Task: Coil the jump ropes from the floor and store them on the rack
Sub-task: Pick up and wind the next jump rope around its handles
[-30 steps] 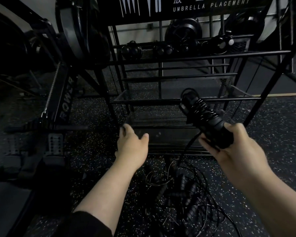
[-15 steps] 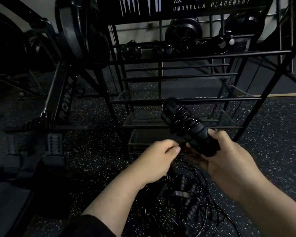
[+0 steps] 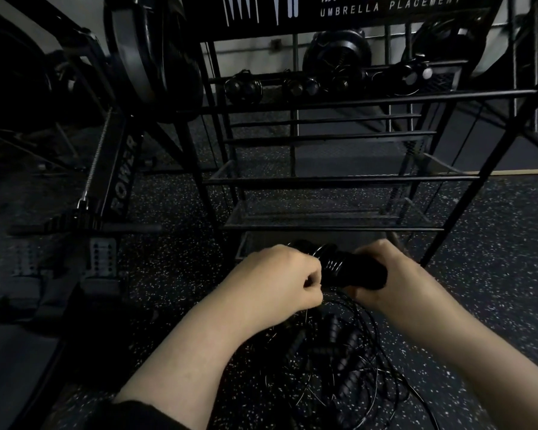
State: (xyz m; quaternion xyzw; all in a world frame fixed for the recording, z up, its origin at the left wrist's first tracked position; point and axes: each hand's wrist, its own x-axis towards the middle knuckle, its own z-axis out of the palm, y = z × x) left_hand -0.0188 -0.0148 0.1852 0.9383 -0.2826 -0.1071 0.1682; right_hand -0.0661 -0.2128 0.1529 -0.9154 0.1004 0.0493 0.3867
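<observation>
Both hands have dropped lower and drawn together since half a second ago, when the handles were raised before the rack's middle shelf. Now the right hand grips the black jump rope handles, cord wound in tight loops round them, just in front of the rack's lowest tray. Left hand is curled, pinching the thin cord beside those loops. Below the wrists, more jump ropes lie tangled on the speckled floor. Several coiled ropes sit on the top shelf. A rower stands left of the rack
</observation>
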